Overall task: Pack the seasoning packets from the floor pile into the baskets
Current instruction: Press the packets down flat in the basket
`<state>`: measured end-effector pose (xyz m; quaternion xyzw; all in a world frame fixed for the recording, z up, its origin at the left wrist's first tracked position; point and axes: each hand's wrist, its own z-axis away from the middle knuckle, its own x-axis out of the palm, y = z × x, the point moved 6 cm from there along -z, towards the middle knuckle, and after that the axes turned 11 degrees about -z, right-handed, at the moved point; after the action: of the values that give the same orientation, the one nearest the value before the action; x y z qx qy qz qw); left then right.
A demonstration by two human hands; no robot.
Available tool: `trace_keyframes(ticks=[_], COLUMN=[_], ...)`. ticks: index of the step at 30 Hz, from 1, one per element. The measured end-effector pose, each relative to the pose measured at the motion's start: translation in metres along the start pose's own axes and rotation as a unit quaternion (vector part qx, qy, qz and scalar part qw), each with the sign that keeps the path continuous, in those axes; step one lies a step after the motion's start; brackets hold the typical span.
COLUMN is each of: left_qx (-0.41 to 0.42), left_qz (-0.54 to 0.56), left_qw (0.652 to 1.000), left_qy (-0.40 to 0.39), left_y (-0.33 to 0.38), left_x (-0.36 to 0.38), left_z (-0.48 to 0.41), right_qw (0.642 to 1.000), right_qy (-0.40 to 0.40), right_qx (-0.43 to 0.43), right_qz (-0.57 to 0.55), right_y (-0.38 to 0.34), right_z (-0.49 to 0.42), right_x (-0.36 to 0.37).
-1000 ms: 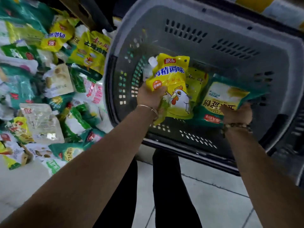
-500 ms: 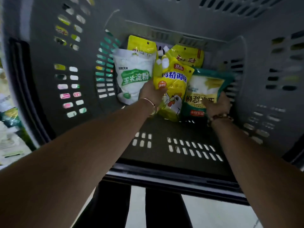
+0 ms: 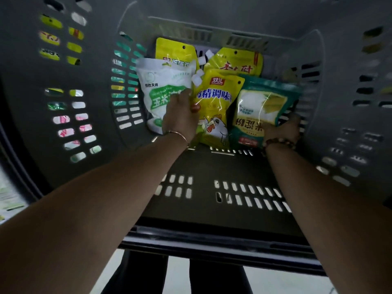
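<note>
Head view, looking down into the grey basket [image 3: 89,187], both arms reaching to its far end. The left hand [image 3: 180,119] pinches the left edge of the yellow chicken packet [image 3: 216,107], thumb on the printed face, fingers curled at the seam where it meets the white starch packet [image 3: 163,85]. The right hand [image 3: 283,130] grips the near-right corner of the green starch packet [image 3: 261,107]; its fingertips are tucked under the pouch, so how far they wrap is unclear.

Key relation: both held packets lie ahead of their hands, long axes running away from the person toward the far wall, tops leaning on two yellow pouches [image 3: 235,62] behind. The chicken packet sits between white and green, overlapped by the green one's left edge. Each hand is at the near end of its own packet, the left nearer the white one.

Judgement: placing step nearly done; letting go means opening the fingers and pulling straight back. Risk: the pouches slide flat. More of the floor pile [image 3: 63,119] shows through the left wall slots.
</note>
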<state>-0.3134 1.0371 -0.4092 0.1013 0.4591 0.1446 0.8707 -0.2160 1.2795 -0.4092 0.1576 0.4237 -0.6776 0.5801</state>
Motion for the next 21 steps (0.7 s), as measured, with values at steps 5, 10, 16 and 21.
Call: trace_keyframes(ticks=[5, 10, 16, 21], left_qx=[0.296, 0.268, 0.259, 0.249], left_qz=[-0.240, -0.359, -0.365, -0.390], left_qw=[0.924, 0.886, 0.885, 0.872], left_qy=[-0.036, -0.118, -0.128, -0.161], left_y=[0.046, 0.041, 0.035, 0.028], left_x=[0.013, 0.049, 0.061, 0.061], left_z=[0.015, 0.012, 0.005, -0.002], right_qw=[0.939, 0.844, 0.846, 0.843], right_qy=[-0.043, -0.187, -0.292, -0.305], right_qx=[-0.305, -0.297, -0.219, -0.225], right_qz=[0.155, 0.405, 0.389, 0.381], right_y=[-0.041, -0.009, 0.016, 0.024], right_z=[0.033, 0.016, -0.015, -0.023], right_x=[0.009, 0.048, 0.077, 0.082])
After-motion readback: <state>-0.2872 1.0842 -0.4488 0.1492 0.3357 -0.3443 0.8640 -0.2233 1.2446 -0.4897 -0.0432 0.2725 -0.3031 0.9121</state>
